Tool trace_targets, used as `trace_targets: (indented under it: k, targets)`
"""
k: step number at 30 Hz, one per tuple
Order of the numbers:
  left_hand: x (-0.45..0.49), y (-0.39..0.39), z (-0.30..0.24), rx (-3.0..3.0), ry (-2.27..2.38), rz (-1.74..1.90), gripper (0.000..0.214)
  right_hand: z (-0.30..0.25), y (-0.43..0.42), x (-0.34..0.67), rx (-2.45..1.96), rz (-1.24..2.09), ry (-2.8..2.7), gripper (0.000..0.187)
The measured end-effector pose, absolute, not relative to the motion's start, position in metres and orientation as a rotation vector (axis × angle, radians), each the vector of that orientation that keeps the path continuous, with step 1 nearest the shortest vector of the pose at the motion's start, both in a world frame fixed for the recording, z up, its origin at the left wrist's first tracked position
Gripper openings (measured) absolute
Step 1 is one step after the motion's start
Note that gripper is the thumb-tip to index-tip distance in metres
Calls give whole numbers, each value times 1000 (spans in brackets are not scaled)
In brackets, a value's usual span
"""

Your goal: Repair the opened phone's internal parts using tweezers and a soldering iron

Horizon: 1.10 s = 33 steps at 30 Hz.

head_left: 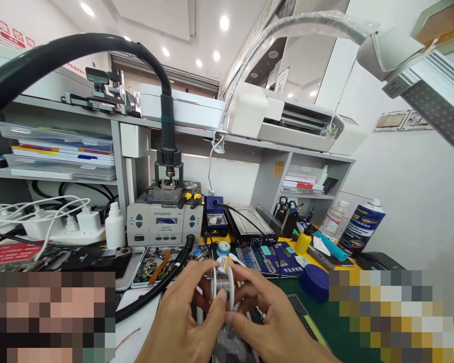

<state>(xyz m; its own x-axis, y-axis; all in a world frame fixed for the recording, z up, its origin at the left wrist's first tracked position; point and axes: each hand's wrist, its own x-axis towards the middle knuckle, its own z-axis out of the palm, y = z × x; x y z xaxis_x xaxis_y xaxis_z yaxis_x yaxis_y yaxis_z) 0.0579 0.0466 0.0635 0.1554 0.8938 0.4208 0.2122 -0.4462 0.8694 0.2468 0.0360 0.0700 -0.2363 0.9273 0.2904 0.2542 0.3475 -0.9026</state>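
Spool: solder spool (pixel 223 285) upright, low centre of view, just above green mat (pixel 336 327), clamped between 2 hands.
Left hand (pixel 181 315): palm inward, fingers curled, tips pinching the left flange.
Right hand (pixel 267 315): fingers bent, tips pressed on the right flange.
Bench: rework station (pixel 164 222) behind; spray can (pixel 361 227) to the right.
Room: white walls, ceiling spotlights.

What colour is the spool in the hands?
The spool is white with a grey wound core; head view.
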Motion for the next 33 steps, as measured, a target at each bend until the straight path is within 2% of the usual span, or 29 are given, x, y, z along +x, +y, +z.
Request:
trace_targets:
  k: [17,22,28,33]
  targets:
    - [49,61,60,1604,852,1118,29,69,39,246,-1051,806,-1778,52]
    - [41,64,68,1537,883,1004,26,70,43,250,-1027,702,-1894,56]
    - [33,70,78,1512,952,867,36,72,44,260,-996,706,-2024,62]
    - [30,76,76,1543,1017,899,46,81,57,270,-1137,752,-1769,44]
